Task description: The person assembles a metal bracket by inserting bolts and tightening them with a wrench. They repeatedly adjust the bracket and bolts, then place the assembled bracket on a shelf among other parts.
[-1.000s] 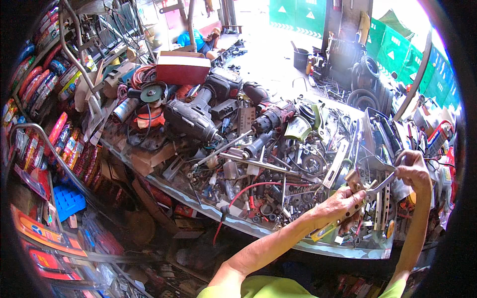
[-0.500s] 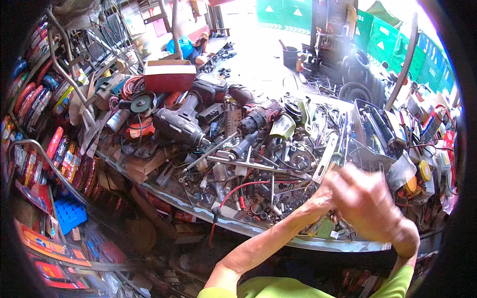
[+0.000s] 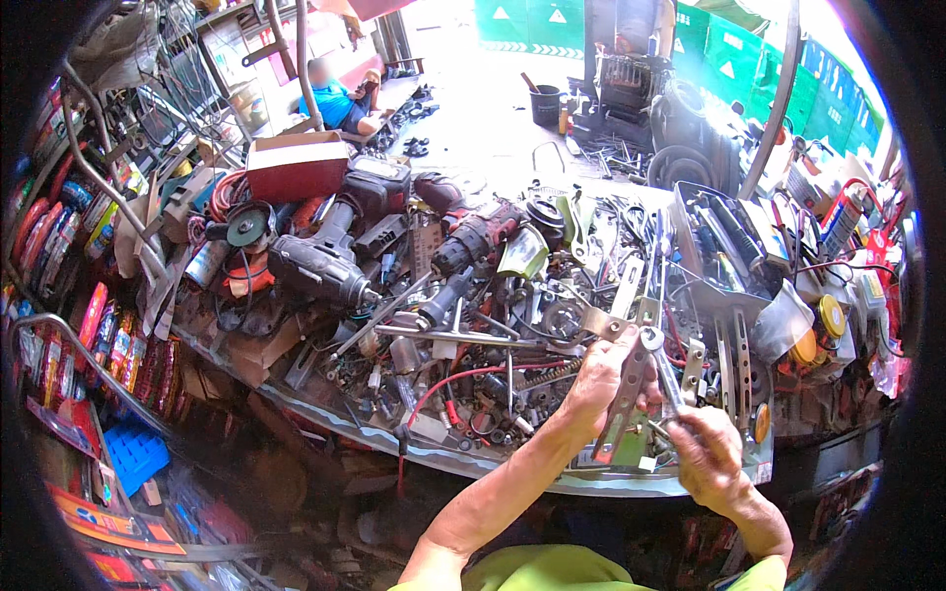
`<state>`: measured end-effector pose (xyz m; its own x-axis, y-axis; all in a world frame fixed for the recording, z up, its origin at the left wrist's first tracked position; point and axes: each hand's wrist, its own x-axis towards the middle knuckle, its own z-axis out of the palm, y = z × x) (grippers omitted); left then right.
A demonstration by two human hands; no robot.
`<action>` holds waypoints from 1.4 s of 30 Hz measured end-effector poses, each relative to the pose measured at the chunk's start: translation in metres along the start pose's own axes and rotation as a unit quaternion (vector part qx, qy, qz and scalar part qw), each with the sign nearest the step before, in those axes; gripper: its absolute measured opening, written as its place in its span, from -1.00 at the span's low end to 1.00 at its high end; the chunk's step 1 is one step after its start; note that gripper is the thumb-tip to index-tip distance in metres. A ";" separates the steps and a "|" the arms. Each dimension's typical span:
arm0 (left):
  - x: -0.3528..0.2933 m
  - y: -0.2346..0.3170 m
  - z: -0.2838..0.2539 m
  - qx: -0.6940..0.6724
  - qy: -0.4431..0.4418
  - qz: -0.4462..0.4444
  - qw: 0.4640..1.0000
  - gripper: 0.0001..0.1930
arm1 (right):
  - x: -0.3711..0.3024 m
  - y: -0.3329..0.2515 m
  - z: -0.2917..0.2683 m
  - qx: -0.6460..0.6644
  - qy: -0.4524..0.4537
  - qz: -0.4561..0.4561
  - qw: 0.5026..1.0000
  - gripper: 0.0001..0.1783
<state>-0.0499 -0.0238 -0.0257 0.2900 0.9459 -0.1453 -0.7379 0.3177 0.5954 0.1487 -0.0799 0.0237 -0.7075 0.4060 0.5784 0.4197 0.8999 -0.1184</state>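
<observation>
Two hands (image 3: 598,382): perforated bracket (image 3: 627,388) in left, wrench (image 3: 667,376) in right

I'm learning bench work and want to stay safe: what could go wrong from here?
The wrench, its head up at the bracket, might slip and jar the right hand. The bracket, gripped in the left hand, could twist under force. Anything small that drops may get lost among the loose parts on the table.
</observation>
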 end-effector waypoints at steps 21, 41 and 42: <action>-0.001 -0.011 0.008 0.178 -0.145 -0.175 0.957 -0.67 | 0.107 0.138 -0.083 0.289 -0.232 0.347 0.862 -0.64; -0.002 -0.005 0.004 0.130 0.011 -0.085 0.988 -0.69 | 0.069 -0.055 -0.007 -0.198 -0.124 -0.150 0.961 -0.55; 0.003 -0.007 0.001 0.119 0.021 -0.074 0.990 -0.70 | 0.057 -0.053 -0.007 -0.188 -0.108 -0.136 0.967 -0.58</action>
<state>-0.0428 -0.0233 -0.0296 0.3552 0.8933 -0.2753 -0.5237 0.4341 0.7330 0.0907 -0.1057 0.0685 -0.9054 0.2231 0.3611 0.3504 0.8730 0.3392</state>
